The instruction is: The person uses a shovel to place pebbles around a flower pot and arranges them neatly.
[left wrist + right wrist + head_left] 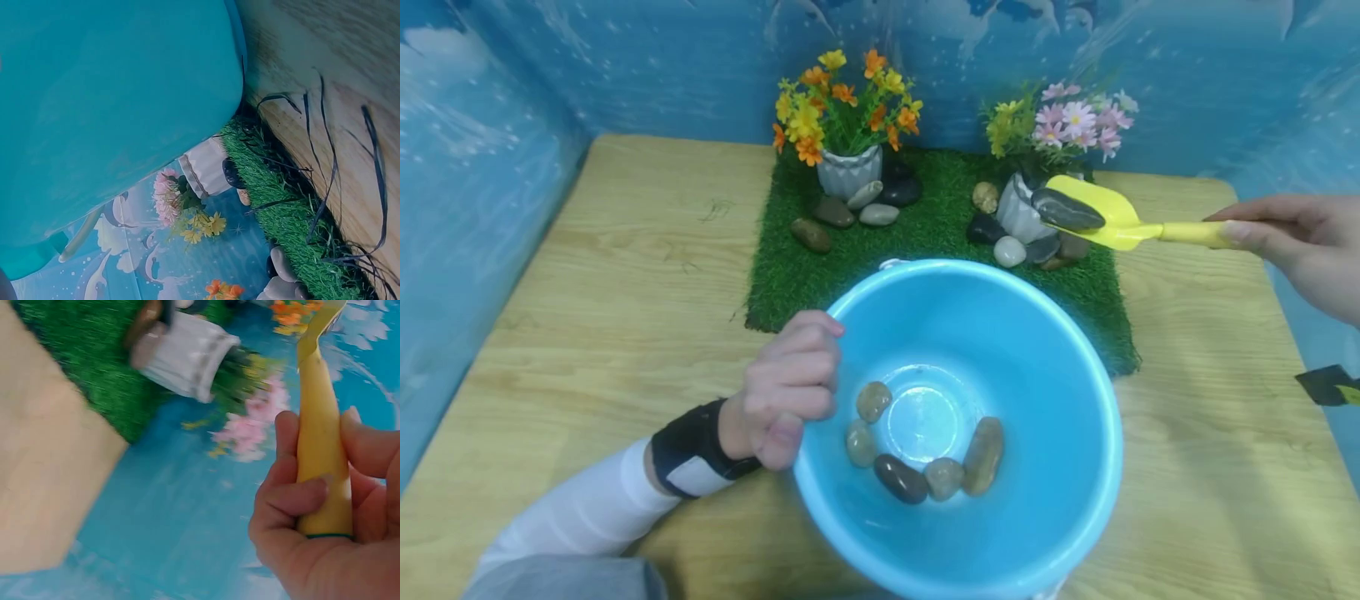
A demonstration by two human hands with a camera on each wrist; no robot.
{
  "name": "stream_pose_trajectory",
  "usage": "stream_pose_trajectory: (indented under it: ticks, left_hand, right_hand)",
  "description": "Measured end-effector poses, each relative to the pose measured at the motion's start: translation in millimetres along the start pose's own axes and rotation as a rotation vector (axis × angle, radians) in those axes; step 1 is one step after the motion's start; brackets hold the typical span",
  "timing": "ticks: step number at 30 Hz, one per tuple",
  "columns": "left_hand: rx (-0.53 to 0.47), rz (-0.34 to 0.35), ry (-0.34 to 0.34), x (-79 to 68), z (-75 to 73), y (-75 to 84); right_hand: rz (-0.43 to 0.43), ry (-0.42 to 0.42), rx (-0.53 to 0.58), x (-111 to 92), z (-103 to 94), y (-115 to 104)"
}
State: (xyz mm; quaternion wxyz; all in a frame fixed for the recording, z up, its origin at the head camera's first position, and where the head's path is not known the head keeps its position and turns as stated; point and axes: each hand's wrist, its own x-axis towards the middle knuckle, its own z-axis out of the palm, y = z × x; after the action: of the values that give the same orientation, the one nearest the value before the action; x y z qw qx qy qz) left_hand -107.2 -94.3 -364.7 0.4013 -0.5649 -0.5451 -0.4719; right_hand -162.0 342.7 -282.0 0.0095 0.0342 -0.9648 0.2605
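Note:
My right hand [1315, 250] grips the handle of a yellow toy shovel [1123, 218], held in the air at the right. On its blade lies a dark grey stone [1067, 210]. The right wrist view shows the fingers wrapped round the shovel's handle [322, 444]; the stone is hidden there. A light blue bucket [1045, 358] stands in front of me, with several wet pebbles [901, 479] lying on its bottom. With curled fingers, my left hand [793, 383] holds the bucket's left rim. The bucket's outer wall [112, 94] fills much of the left wrist view.
Behind the bucket, a green turf mat [925, 217] bears a white pot [850, 173] of orange and yellow flowers and another pot [1021, 212] with pink flowers. Several stones [880, 215] lie round both pots. The wooden table [625, 292] meets blue printed walls [685, 75].

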Motion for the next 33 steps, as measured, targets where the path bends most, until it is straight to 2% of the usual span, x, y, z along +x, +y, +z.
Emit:
stream_pose_trajectory:
  ticks: [2,5,10,14,20,24,27,30,33]
  left_hand:
    - [0.0,-0.002,0.004,-0.1,0.3,0.5]
    - [0.001,-0.01,0.0,-0.2,0.0,1.5]
    - [-0.003,-0.013,0.008,-0.2,0.9,2.3]
    - [-0.003,-0.013,0.011,0.4,1.6,2.5]
    - [-0.002,-0.021,-0.003,1.0,0.6,2.7]
    - [0.002,-0.023,-0.005,0.7,0.7,2.5]
    - [0.003,-0.024,-0.005,0.2,1.0,2.1]
    - [0.0,-0.023,-0.001,-0.1,1.7,1.6]
    - [-0.004,-0.021,0.003,-0.2,2.4,1.0]
  right_hand:
    - [0.106,-0.073,-0.115,3.0,7.4,3.5]
    - [0.166,-0.195,-0.187,6.2,19.3,11.9]
    - [0.167,-0.346,-0.129,7.7,37.3,15.7]
    - [0.187,-0.411,-0.021,8.6,48.4,16.0]
    - [0.219,-0.437,0.06,10.5,55.2,15.5]
    - [0.247,-0.457,0.123,11.2,52.7,15.7]
    - [0.252,-0.461,0.124,9.8,47.4,14.1]
    - [0.236,-0.424,0.094,5.2,36.9,8.3]
    - [0.196,-0.32,0.065,-2.6,25.5,-1.5]
